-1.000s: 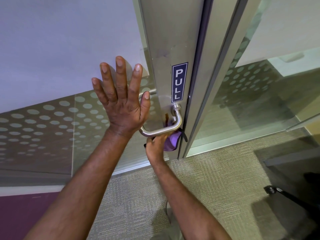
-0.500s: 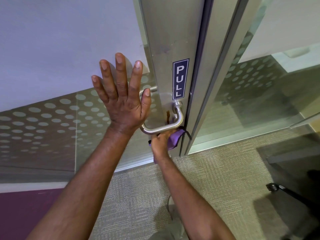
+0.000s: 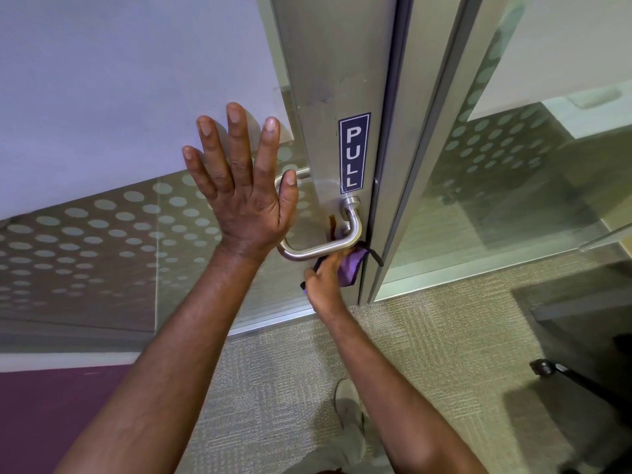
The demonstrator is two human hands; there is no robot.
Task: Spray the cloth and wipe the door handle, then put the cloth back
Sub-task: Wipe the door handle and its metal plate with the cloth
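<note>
Left hand (image 3: 244,196): fingers spread straight, palm laid flat on the dotted glass panel (image 3: 102,241), nothing held.
Right hand (image 3: 325,282): grip clamped on the purple cloth (image 3: 350,268).
Cloth: pressed under the right corner of the steel door handle (image 3: 318,249), below the PULL sign (image 3: 354,152).
Risk: brown stain (image 3: 332,227) behind the handle could be missed if only the bar's underside is wiped.
Risk: cloth's loose tail could be caught in the door edge.

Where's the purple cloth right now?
In the head view, the purple cloth is gripped by the right hand, pressed under the door handle, just left of the door edge, below the PULL sign.
</note>
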